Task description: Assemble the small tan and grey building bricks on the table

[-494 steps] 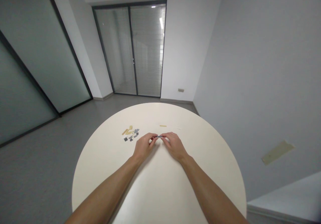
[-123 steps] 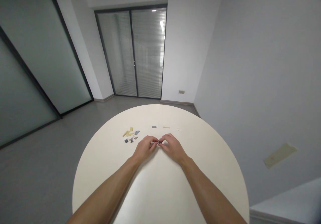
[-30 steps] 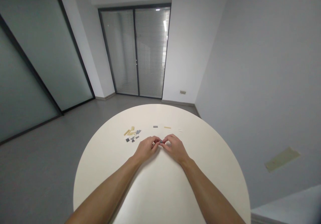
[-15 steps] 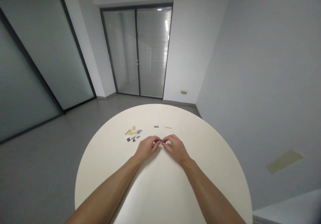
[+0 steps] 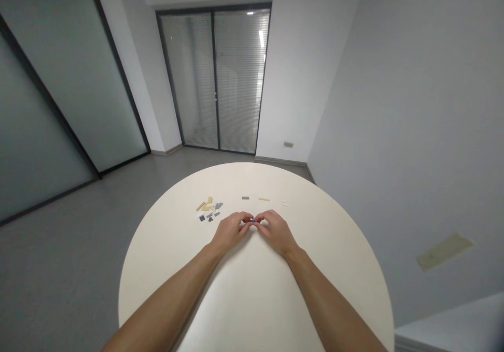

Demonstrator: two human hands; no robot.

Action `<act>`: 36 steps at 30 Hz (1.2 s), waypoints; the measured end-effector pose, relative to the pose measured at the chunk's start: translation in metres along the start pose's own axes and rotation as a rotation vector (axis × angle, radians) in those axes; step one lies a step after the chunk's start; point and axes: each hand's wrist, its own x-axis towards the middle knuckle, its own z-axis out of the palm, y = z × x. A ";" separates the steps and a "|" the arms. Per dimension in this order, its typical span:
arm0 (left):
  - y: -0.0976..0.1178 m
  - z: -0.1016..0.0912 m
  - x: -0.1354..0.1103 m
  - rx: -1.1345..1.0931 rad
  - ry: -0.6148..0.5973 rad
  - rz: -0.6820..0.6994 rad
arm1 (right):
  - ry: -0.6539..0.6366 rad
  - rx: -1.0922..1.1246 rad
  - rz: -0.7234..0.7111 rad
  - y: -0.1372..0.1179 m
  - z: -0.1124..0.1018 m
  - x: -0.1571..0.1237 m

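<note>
I see the left hand (image 5: 232, 227) and right hand (image 5: 275, 231) pinching a small dark piece (image 5: 254, 220), scattered bits (image 5: 206, 208) to the left, a grey bar (image 5: 245, 198) and yellow strip (image 5: 264, 199) beyond.

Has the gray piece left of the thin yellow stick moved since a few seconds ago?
No. Compared with the table's far edge, the gray piece lies where it did.

1. We look from one head-worn camera, forward and down over the round table (image 5: 244, 294).
2. We see the left hand (image 5: 232, 227) and right hand (image 5: 275, 229) small, from well back, below centre.
3. We face the glass door (image 5: 214, 79) beyond.
</note>
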 end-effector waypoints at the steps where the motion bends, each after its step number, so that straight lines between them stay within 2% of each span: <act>1: 0.000 0.000 0.000 -0.001 -0.002 0.003 | 0.000 0.002 -0.002 0.000 0.000 0.000; 20: -0.002 0.002 0.000 -0.016 0.037 0.044 | -0.002 -0.014 -0.018 0.002 0.002 -0.002; 36: 0.000 0.000 0.000 -0.043 0.039 0.005 | -0.017 -0.012 -0.013 0.004 0.001 -0.002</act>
